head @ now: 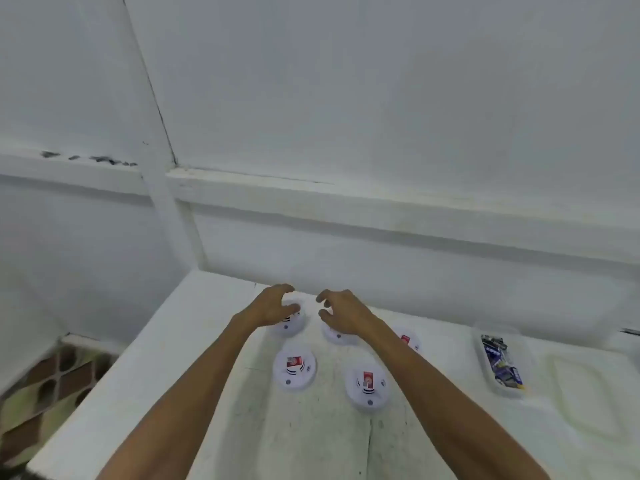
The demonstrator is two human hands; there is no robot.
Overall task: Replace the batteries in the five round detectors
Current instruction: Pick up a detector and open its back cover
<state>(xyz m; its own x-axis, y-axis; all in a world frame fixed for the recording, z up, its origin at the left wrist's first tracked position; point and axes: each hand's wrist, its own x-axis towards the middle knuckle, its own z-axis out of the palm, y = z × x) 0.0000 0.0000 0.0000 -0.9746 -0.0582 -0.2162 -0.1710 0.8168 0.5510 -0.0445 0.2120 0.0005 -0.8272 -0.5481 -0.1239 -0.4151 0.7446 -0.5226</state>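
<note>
Lower frame: two bare forearms are reaching up the middle over the white bench [173,393]. Just past them two round detectors are lying flat, near-left detector [294,372] and near-right detector [369,384], each showing a red-and-white patch at its centre; label or exposed battery, cannot tell. Right of frame a clear tray [480,355] is holding a heap of loose batteries [500,362], too jumbled to count. A second clear tray [585,393] is sitting just beside it, further right. Higher up, three more are lying in a row: far-left detector [289,327], far-middle detector [337,337], far-right detector [410,341], the last partly hidden behind the right forearm. Count: five detectors, two trays, two hands. Left hand [273,306] is hovering over the far-left detector, fingers spread and loosely curled, holding nothing; contact unclear. Right hand [343,313] is doing the same over the far-middle detector, also holding nothing. White wall [381,98] is filling the upper frame. Progress, as a judgement: no detector is lying taken apart and no battery is sitting outside the tray, so the swapping is looking barely begun, with possibly all five left
</note>
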